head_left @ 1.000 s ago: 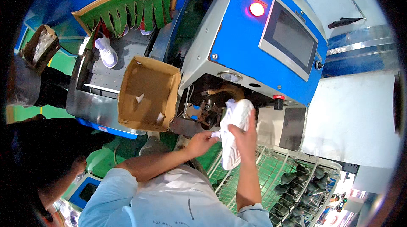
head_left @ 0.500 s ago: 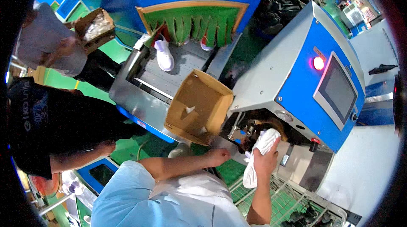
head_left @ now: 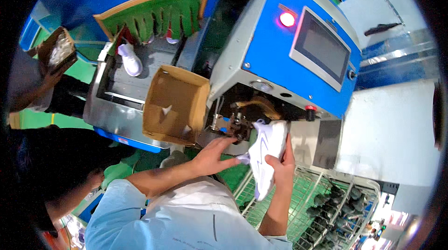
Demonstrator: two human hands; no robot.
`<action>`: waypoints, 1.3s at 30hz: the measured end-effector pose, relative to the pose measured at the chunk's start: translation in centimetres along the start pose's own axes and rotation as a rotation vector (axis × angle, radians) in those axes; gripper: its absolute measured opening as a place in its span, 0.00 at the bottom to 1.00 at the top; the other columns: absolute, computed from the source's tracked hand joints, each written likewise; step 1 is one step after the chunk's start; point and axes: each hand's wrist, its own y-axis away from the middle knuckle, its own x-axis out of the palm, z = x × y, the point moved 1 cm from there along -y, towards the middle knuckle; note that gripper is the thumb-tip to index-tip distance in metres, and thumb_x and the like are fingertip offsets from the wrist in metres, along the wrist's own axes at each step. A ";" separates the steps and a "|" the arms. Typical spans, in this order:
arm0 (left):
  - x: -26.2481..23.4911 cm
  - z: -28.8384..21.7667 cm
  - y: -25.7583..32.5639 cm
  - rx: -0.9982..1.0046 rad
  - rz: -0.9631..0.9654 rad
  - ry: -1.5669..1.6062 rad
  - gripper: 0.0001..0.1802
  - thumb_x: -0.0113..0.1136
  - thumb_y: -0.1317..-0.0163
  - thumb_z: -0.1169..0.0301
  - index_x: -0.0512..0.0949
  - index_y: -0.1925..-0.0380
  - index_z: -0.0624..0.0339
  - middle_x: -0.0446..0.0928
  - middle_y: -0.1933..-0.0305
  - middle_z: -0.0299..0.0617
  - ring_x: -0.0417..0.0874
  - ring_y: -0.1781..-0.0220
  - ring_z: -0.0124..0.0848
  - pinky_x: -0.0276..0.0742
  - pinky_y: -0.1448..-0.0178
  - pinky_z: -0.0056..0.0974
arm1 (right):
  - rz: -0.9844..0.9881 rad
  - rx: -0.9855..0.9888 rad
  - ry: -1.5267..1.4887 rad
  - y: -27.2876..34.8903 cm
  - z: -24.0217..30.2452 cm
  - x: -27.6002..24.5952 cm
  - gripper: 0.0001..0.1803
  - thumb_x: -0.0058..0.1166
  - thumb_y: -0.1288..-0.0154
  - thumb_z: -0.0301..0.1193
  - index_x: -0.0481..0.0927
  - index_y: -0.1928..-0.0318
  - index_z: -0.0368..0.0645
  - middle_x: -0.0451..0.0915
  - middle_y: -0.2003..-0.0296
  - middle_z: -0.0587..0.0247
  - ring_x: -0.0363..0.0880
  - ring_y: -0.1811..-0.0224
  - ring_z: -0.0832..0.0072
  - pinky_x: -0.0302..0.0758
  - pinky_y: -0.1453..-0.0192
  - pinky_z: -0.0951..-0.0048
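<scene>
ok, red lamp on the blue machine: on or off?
On. The round lamp glows bright red beside the dark screen on the blue machine.

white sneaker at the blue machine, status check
Right hand grips white sneaker. Left hand at its tongue. Blue machine clamp close ahead.

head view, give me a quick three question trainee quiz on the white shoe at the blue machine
1. True or false: the white shoe lies flat inside the cardboard box.
2. Which hand grips the shoe along its side? A) right hand B) left hand C) neither
3. Fill in: the round lamp on the blue machine, left of the screen, glows ____.

Key
1. False: it is held up at the machine's opening, and the box holds only a few scraps.
2. A: the left hand only touches near the shoe's front end.
3. Red.
</scene>
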 end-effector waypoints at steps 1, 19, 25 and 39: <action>0.1 -0.9 0.0 0.027 0.042 0.097 0.37 0.63 0.39 0.47 0.71 0.40 0.66 0.75 0.43 0.57 0.78 0.43 0.49 0.73 0.38 0.46 | 0.018 0.116 -0.294 1.4 -1.7 -0.7 0.48 0.61 0.52 0.29 0.59 0.28 0.40 0.75 0.41 0.48 0.76 0.40 0.55 0.75 0.37 0.62; 10.8 5.2 -2.5 -0.559 0.149 0.490 0.24 0.53 0.29 0.53 0.77 0.46 0.62 0.81 0.56 0.44 0.80 0.61 0.32 0.77 0.54 0.37 | -0.134 0.073 0.507 -4.6 -1.9 3.6 0.55 0.71 0.56 0.35 0.58 0.26 0.49 0.75 0.41 0.38 0.78 0.42 0.57 0.74 0.40 0.66; 12.5 9.4 -2.3 -0.715 0.159 0.965 0.21 0.47 0.25 0.52 0.75 0.44 0.54 0.80 0.61 0.33 0.77 0.61 0.24 0.74 0.57 0.35 | -0.060 0.109 0.953 -6.2 -1.3 6.3 0.53 0.61 0.47 0.48 0.50 0.24 0.54 0.76 0.48 0.33 0.77 0.47 0.40 0.74 0.42 0.54; 0.1 6.9 1.9 -0.599 0.136 0.241 0.22 0.50 0.35 0.55 0.81 0.57 0.62 0.83 0.62 0.49 0.83 0.59 0.42 0.76 0.51 0.43 | -0.363 -0.452 0.823 -6.0 -5.2 7.3 0.48 0.64 0.47 0.37 0.57 0.26 0.50 0.75 0.47 0.34 0.77 0.51 0.38 0.76 0.50 0.51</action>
